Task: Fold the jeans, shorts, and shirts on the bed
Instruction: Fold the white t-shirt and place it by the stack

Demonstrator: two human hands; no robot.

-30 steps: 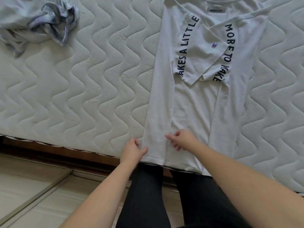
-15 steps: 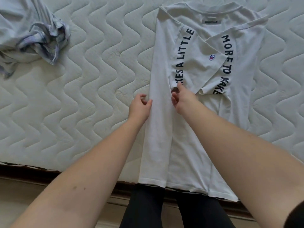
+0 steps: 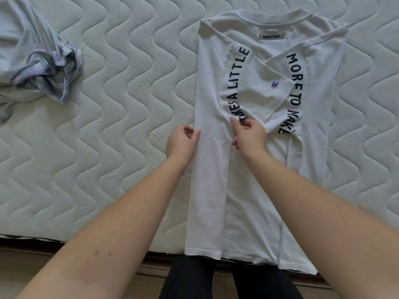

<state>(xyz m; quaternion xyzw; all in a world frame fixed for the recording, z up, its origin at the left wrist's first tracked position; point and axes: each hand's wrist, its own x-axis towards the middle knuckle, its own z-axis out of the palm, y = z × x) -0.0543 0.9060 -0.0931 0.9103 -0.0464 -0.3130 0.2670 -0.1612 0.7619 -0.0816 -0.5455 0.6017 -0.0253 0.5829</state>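
Standing at the mattress [image 3: 108, 147], we have the white T-shirt [image 3: 254, 190] flat on it, both sides folded in. A crumpled pale garment [image 3: 36, 67] lies far left. Our left hand [image 3: 182, 143] pinches the shirt's left folded edge; our right hand [image 3: 250, 134] pinches the inner flap edge.

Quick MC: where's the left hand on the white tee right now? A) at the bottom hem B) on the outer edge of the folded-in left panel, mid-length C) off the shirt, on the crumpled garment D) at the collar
B: the left hand holds the white tee at the outer edge of its folded-in left panel, about mid-length, well below the collar and above the hem.
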